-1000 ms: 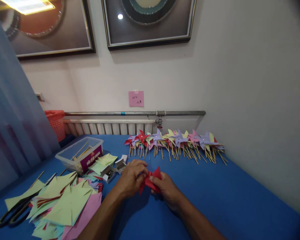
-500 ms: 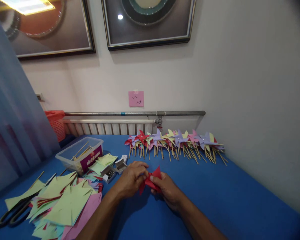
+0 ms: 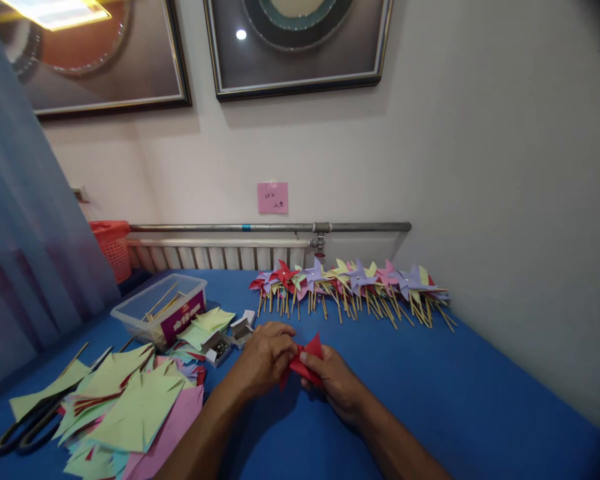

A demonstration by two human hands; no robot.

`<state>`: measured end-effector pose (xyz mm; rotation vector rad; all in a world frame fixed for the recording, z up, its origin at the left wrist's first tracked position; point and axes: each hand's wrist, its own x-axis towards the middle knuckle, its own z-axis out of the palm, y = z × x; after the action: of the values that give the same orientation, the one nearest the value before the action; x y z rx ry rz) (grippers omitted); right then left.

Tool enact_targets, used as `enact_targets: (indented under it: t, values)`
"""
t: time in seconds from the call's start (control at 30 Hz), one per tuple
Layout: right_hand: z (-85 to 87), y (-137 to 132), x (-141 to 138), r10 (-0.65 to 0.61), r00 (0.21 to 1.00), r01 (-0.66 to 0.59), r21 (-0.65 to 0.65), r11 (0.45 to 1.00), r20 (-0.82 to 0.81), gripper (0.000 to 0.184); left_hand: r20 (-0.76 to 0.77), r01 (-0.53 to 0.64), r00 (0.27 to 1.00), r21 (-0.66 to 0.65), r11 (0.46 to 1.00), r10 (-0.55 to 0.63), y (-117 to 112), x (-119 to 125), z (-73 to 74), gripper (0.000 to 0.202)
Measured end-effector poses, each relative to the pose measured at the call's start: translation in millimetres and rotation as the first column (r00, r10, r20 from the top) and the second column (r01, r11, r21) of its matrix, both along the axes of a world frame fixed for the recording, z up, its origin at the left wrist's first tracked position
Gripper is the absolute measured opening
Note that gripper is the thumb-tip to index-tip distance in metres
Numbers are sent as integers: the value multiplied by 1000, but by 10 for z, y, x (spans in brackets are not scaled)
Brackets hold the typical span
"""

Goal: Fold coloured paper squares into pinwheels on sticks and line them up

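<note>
Pinching a folded red paper pinwheel (image 3: 314, 347) at the frame's lower centre, the left hand (image 3: 267, 355) has fingertips closed on its left side, the right hand (image 3: 337, 381) clamps it under the thumb, and stick-mounted pinwheels (image 3: 360, 279) lie right of centre.

1. the single view looks from the person's head, above the near side of the blue desk (image 3: 405, 400).
2. it faces forward and down, across the desk to the pale wall (image 3: 460, 147).
3. the left hand (image 3: 267, 353) and right hand (image 3: 334, 380) are close to the lens, with both forearms (image 3: 393, 427) entering from the bottom edge.
4. the wide field takes in a curtain (image 3: 25, 233) at one side.
</note>
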<state>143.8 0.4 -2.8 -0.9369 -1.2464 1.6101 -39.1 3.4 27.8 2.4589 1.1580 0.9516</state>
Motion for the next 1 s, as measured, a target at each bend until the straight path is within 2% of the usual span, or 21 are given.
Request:
enact_targets:
  t: [0.3, 0.47, 0.57, 0.63, 0.7, 0.77, 0.8, 0.87, 0.93, 1.0]
  values:
    - [16, -13, 0, 1, 1000, -1, 28, 1000, 7, 37, -66, -21, 998, 30, 999, 23, 1, 3, 2, 24]
    - [-21, 16, -3, -35, 999, 35, -34, 999, 9, 35, -67, -25, 997, 41, 999, 28, 0, 5, -32, 24]
    - [-54, 57, 3, -94, 995, 95, -33, 995, 33, 35, 22, -38, 999, 50, 998, 37, 11, -6, -16, 21]
    - [-66, 84, 15, -166, 985, 167, -1, 986, 51, 34, 155, -125, 981, 40, 991, 118, 37, -16, 4, 19]
    - [-69, 103, 27, -230, 971, 228, 42, 973, 64, 34, 294, -269, 914, -74, 960, 279, 71, -12, 5, 15]
    - [-67, 112, 32, -253, 965, 248, 64, 967, 75, 35, 381, -305, 830, -298, 904, 406, 99, 21, -26, 19]
    - [-66, 112, 31, -253, 965, 248, 70, 966, 76, 35, 415, -254, 800, -421, 871, 434, 107, 51, -52, 23]
    - [-64, 107, 21, -240, 968, 233, 91, 968, 77, 32, 487, -68, 762, -596, 800, 427, 107, 131, -114, 29]
    - [-65, 102, 6, -221, 971, 209, 132, 969, 90, 30, 542, 68, 730, -665, 744, 417, 92, 222, -167, 31]
    - [-71, 100, -7, -203, 973, 184, 163, 969, 111, 31, 573, 103, 696, -676, 730, 433, 79, 298, -204, 32]
